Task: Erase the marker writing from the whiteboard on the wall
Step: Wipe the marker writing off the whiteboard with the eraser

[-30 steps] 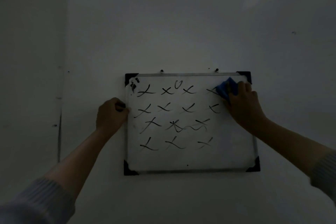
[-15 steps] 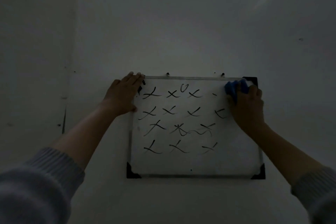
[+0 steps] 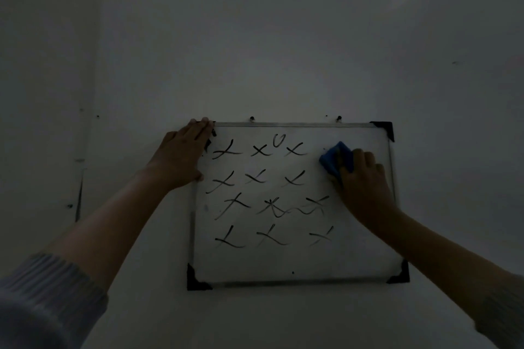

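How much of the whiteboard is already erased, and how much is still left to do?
Done: only the upper right part of the whiteboard looks clean. In hand: the right hand presses a blue eraser there, while the left hand steadies the top left corner. Left: the marker crosses across the left, middle and lower rows, so most of the job remains.

I am watching through a single head-worn wide-angle camera, so no second view is sharing the scene. It is facing a dim wall [image 3: 255,37] straight on and slightly upward, standing within arm's reach of it. The whiteboard [image 3: 295,263] is sitting in the lower middle of the frame, a little right of centre. Both forearms are entering from the near bottom corners, the left hand [image 3: 181,159] and the right hand [image 3: 365,187] reaching away from me toward the far surface. The wide lens is bending the board's edges.
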